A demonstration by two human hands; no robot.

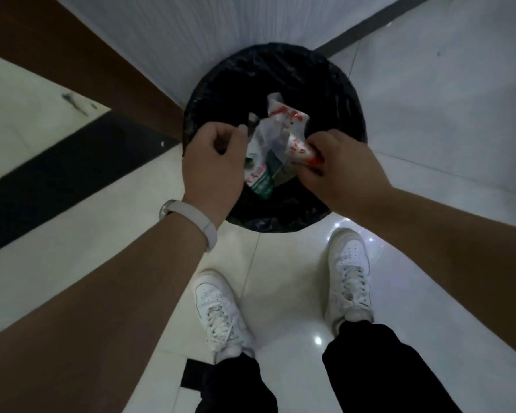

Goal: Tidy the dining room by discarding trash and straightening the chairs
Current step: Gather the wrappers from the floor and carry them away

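Pale glossy floor tiles (280, 278) fill the head view, crossed by a dark band (57, 174) well out beyond the left hand. A white wall panel (191, 31) rises ahead of both hands.

A round bin (349, 93) lined with black plastic stands against that wall, directly under both hands. The right hand (343, 171) hangs over the bin's near right part, its fingers curled tight round a crumpled white plastic bag with red print (280, 123). The bag sticks out from the fingers toward the left hand and away from the person, above the bin's dark mouth. Just below it, between the two hands, hangs a green and white wrapper (262, 183); I cannot tell whether the right hand grips it too.

The left hand (215, 165) hovers over the bin's left rim, fingers curled in with nothing seen in them. It is just beside the bag, with a dark gap between. A pale wristband (191, 217) circles its wrist.

The bin's rim shows all round except where the hands cover it, and the mouth beyond the fingertips is open and dark. Behind the wrists, two white shoes (218, 308) stand on bare tile, close to the bin's near edge.
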